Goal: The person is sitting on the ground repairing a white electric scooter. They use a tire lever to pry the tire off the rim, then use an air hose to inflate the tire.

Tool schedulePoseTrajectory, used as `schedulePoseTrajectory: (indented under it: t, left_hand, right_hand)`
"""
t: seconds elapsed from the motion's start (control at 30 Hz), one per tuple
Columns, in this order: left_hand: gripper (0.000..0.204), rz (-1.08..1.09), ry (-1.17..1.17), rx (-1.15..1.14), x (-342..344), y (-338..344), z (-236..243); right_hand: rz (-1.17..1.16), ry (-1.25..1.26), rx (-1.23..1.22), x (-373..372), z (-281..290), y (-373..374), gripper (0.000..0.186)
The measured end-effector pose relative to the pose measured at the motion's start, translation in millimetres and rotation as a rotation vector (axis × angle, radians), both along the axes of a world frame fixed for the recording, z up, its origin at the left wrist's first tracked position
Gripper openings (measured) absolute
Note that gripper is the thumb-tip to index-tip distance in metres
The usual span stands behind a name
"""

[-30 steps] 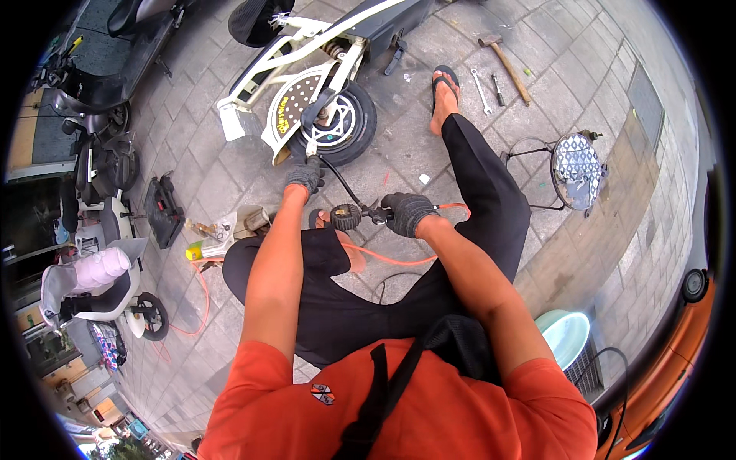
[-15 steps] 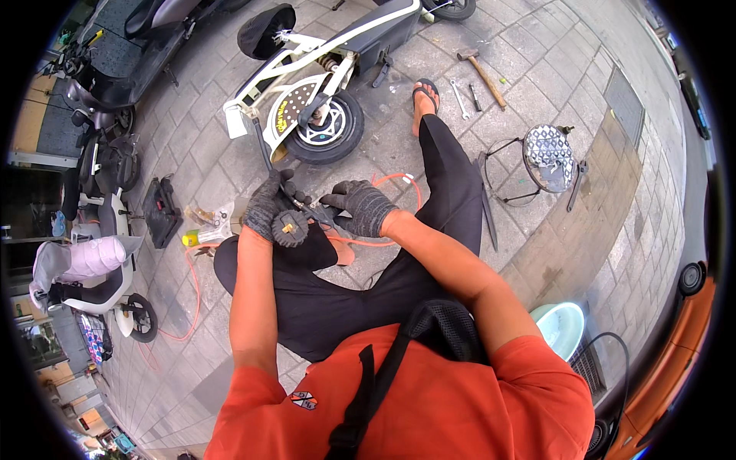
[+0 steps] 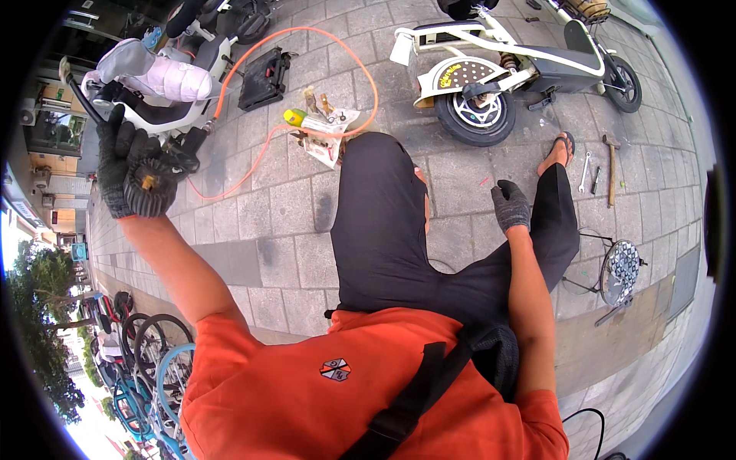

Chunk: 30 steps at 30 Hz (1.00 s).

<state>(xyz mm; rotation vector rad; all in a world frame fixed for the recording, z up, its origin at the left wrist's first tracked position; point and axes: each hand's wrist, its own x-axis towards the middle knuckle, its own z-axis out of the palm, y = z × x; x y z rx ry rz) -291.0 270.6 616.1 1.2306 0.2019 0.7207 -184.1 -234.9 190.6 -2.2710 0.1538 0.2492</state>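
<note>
My left hand (image 3: 119, 157) in a dark grey glove is shut on a tyre inflator (image 3: 182, 152), lifted at the upper left, with a ribbed round gauge housing (image 3: 149, 188) and a short black hose (image 3: 83, 98). An orange air hose (image 3: 303, 31) runs from the inflator across the paving. My right hand (image 3: 510, 208), also gloved, is by my right leg, fingers loosely bent and apart, with nothing visible in it. The white-framed scooter (image 3: 521, 61) stands beyond my legs, its rear wheel (image 3: 471, 126) toward me.
A black toolbox (image 3: 257, 77) and small parts on paper (image 3: 326, 146) lie ahead. A hammer (image 3: 611, 172), wrench (image 3: 583, 170) and round stool (image 3: 619, 272) are at the right. Parked scooters (image 3: 134, 100) and bicycles (image 3: 157, 360) line the left; a pale paved walkway surrounds me.
The view has turned left. My left hand has swung up and left with the inflator, away from the scooter. My right hand has let go of it and moved to my right leg.
</note>
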Motion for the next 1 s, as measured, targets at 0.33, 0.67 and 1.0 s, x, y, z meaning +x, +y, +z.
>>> schedulePoseTrajectory:
  t: [0.33, 0.67, 1.0]
  left_hand:
    - [0.043, 0.599, -0.203, 0.987, -38.4, 109.1, -50.7]
    - [0.031, 0.82, -0.22, 1.197, 64.0, 195.5, 38.7]
    - [0.039, 0.84, 0.305, 1.584, 153.2, 250.6, 89.1]
  right_hand:
    - [0.13, 0.0, -0.075, -7.0, -30.9, -19.6, 0.035]
    - [0.141, 0.049, -0.125, -19.0, -33.3, -14.7, 0.034]
    - [0.232, 0.07, -0.213, -10.7, -35.7, -3.9, 0.033]
